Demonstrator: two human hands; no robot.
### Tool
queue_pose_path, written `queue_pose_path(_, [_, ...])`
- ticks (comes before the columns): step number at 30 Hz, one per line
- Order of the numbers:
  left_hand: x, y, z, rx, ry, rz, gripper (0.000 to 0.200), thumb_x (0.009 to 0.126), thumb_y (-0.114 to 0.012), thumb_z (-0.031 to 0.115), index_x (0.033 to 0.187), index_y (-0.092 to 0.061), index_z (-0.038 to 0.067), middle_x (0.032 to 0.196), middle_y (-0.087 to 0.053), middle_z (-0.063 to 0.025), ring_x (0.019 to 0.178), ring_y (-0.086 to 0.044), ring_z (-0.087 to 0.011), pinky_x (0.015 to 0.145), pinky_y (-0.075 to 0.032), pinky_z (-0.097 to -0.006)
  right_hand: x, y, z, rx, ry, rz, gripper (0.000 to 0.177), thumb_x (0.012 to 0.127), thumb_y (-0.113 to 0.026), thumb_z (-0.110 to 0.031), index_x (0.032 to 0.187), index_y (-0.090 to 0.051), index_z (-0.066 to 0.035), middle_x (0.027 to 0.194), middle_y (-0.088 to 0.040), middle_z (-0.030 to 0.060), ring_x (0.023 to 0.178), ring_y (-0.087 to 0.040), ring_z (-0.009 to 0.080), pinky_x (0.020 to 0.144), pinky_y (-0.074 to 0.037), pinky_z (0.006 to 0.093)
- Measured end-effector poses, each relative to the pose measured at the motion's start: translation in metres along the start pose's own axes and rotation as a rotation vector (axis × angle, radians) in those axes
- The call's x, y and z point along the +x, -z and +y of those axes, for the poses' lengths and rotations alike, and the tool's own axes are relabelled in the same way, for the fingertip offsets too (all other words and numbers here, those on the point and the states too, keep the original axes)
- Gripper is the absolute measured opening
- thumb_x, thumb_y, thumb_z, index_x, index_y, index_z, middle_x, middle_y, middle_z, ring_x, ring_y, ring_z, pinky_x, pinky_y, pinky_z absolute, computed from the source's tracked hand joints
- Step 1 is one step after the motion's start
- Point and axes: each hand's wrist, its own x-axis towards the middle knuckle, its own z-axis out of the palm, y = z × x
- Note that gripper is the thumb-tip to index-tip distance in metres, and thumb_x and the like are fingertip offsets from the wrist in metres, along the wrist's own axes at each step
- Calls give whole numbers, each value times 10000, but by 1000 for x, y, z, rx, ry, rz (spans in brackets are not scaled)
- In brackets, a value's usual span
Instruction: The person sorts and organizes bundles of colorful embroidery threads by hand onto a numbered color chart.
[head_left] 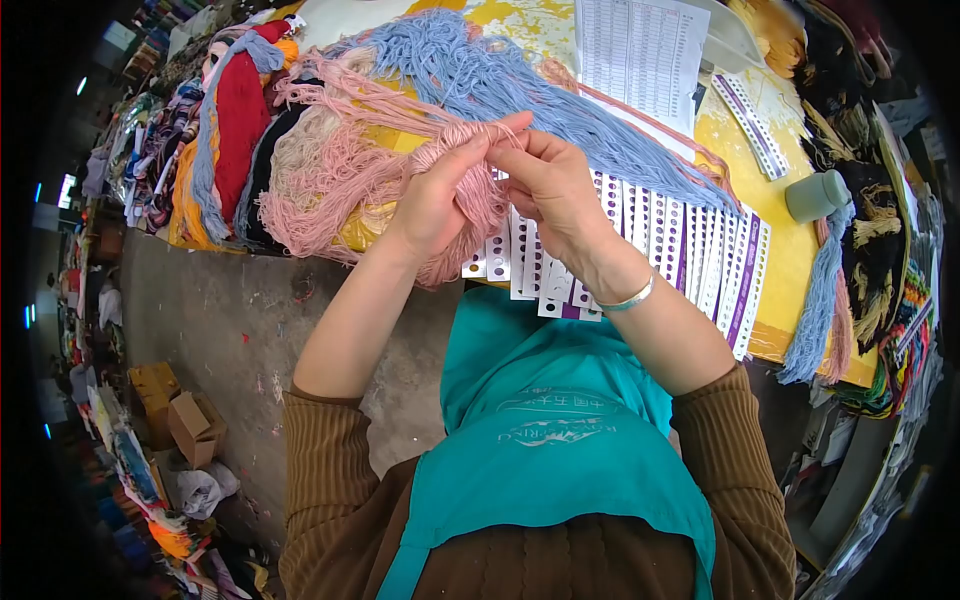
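Observation:
Pink thread (340, 185) lies in a loose, tangled heap on the table, and a bundle of its strands runs up into my hands. My left hand (440, 195) is wrapped round that bundle, its thumb and fingers pointing up to the right. Close beside it, my right hand (555, 190) pinches at the end of the strands with thumb and forefinger; what exactly sits between those fingertips is too small to make out. Below my right hand are overlapping white-and-purple cards (660, 235) with rows of punched holes. A long hank of light blue thread (520, 90) stretches behind both hands.
The yellow table (780, 290) also bears a printed sheet (640, 60), a single punched card (750, 125) and a grey-green jar (817, 196). Coloured hanks (235, 130) are piled at the left, dark ones (870, 220) at the right. Cardboard boxes (195, 425) stand on the floor.

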Motion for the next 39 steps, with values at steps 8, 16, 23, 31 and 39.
queue_pose_path(8, [0,5,3,-5,-3,25,513,1003,-352,249,1398,-391,-75,1442,-439,-156,1272,-480,-223,1066,-392,-375,0,4,2,174,40,-23,120,858,-672,-85,787,-576,-94,647,-531,-35,482,-445,44,404,-243,202])
queue_pose_path(16, [-3,1,6,51,-70,46,479,1002,-443,284,1352,-482,-41,1378,-498,-131,1224,-497,-184,1041,-399,-328,-1,4,-2,128,46,-63,73,854,-660,-74,826,-594,-88,716,-621,-2,507,-465,51,437,-285,200])
queue_pose_path(23, [-6,11,7,125,-124,79,416,1010,-472,265,1305,-541,-21,1398,-499,-106,1249,-472,-173,1089,-338,-336,1,3,1,278,23,-46,63,846,-670,-88,842,-610,-67,744,-629,9,496,-431,50,440,-278,200])
queue_pose_path(31, [-17,10,26,311,-141,166,351,987,-498,260,1171,-617,-15,1206,-611,-124,1114,-574,-195,952,-472,-327,3,5,-21,-467,134,-144,132,866,-672,-173,855,-635,-46,829,-667,47,625,-538,94,544,-397,226])
queue_pose_path(39, [-87,118,148,-315,-237,22,206,976,-484,135,826,-571,25,563,-430,26,465,-447,-59,466,-382,-208,20,40,-93,327,251,-236,154,929,-546,-109,796,-588,-44,863,-651,68,860,-594,190,783,-495,318])
